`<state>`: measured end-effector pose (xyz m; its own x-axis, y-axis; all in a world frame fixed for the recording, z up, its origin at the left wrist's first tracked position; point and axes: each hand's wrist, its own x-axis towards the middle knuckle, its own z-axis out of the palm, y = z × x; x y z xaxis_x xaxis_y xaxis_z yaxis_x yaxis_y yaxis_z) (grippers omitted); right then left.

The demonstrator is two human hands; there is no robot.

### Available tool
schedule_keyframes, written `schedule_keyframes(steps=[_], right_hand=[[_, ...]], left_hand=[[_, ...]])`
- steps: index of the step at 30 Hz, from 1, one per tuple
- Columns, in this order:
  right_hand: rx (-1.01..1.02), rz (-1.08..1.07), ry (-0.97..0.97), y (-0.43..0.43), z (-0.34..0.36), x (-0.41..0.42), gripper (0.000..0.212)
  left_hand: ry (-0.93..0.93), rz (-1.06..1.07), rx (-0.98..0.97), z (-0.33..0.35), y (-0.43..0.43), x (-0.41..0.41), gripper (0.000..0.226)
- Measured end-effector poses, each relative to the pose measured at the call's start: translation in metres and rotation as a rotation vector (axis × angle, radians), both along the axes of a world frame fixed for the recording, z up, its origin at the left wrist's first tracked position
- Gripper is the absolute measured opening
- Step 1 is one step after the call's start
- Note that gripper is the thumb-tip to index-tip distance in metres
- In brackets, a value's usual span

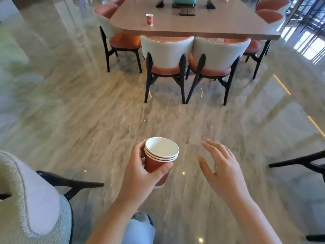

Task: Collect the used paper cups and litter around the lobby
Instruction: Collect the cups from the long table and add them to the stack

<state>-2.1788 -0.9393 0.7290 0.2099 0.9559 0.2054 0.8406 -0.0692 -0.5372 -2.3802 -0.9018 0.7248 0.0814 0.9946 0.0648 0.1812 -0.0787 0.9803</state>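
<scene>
Leg: a leg (140, 228) in blue jeans shows at the very bottom, under the arms.
Near chair: a soft, pale near chair (29, 199) with dark legs stands at the bottom left. It is blurry.
Left hand: the left hand (140, 173) holds the stack. Its fingers curl round the far side and the thumb lies across the red front.
Stack: the stack (161, 155) is three paper cups, one inside the other. They are red outside and white inside, with three white rims showing. The top cup looks empty. The stack is up in the air over the floor, tipped a little away from the person.
Right hand: the right hand (223, 169) is near the stack but not touching it. Its fingers are spread wide and a bit bent, and it holds nothing.
Floor: the floor (88, 111) is shiny grey and tan stone with little spots of light on it.
Chair legs: dark chair legs (299, 159) poke in from the right edge.
Two chairs: two chairs (167, 50) with pale backs and orange seats stand side by side, pushed in at the table's near edge.
Table: the brown table (219, 23) is far off at the top. More chairs stand along both its sides.
Cup: one red cup (149, 19) stands upright on the table, near its left edge, well apart from the stack.
Dark things: some flat dark things (187, 11) lie in the middle of the table. I cannot tell what they are.
</scene>
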Motion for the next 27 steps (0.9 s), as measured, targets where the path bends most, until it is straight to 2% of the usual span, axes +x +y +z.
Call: schedule_keyframes(steps=[9,17,22,27], right_hand=[[-0.044,-0.073,-0.045,0.145,0.001,-0.002,0.038],[0.009,0.0,-0.079,0.336,0.029,-0.052,0.04],[-0.04,0.076,-0.064,0.419,0.016,-0.077,0.04],[-0.112,0.122,-0.077,0.499,-0.003,-0.084,0.039]], left_hand=[[-0.099,0.021,-0.016,-0.014,0.167,-0.01,0.059],[-0.106,0.065,0.031,0.007,0.346,-0.063,0.063],[-0.098,0.106,0.021,-0.006,0.411,-0.087,0.059],[-0.11,0.157,-0.046,-0.03,0.473,-0.095,0.065]])
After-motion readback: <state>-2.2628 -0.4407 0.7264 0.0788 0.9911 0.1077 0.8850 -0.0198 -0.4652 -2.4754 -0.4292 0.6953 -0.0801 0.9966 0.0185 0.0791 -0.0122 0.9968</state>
